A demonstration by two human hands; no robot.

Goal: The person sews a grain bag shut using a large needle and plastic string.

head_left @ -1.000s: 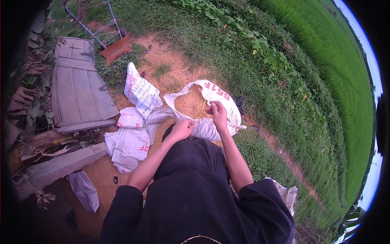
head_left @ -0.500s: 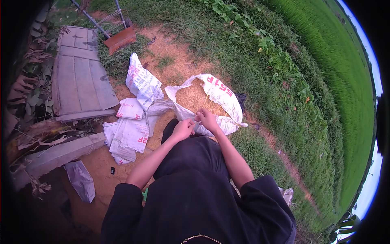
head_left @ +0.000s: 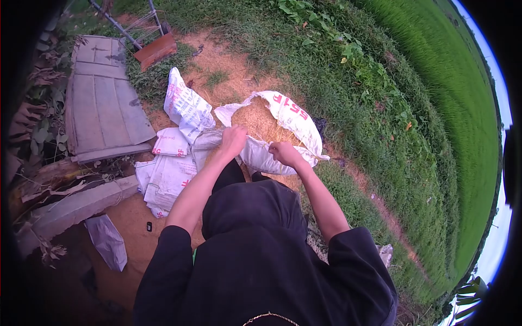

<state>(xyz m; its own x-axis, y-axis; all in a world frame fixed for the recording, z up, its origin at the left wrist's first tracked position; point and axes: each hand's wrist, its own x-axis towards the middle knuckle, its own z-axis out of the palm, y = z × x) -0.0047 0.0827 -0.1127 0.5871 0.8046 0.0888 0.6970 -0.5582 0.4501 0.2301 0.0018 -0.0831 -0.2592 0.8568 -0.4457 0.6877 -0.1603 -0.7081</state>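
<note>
A white woven sack [head_left: 296, 122] with red lettering lies in front of me, its wide mouth showing golden-brown grain [head_left: 255, 119] and some straw. My left hand [head_left: 234, 139] is closed on the near left part of the sack's rim. Farther right along the same near edge, my right hand [head_left: 284, 154] pinches the rim with its fingers curled. Between the two hands the near rim is drawn out in a line. A tied-looking corner of the sack sticks out at the right.
Left of the sack stand a crumpled white sack [head_left: 189, 108] and a pile of folded sacks [head_left: 168, 176]. Beyond are a grey panel [head_left: 106, 103] and a metal-framed cart [head_left: 155, 51]. A concrete beam [head_left: 81, 206], a small black device [head_left: 149, 226] and a grey bag [head_left: 106, 242] lie lower left. Grass borders the right.
My hands were close together at the near rim; now they are apart. The left has moved up and left along the rim, the right slightly to the right.
</note>
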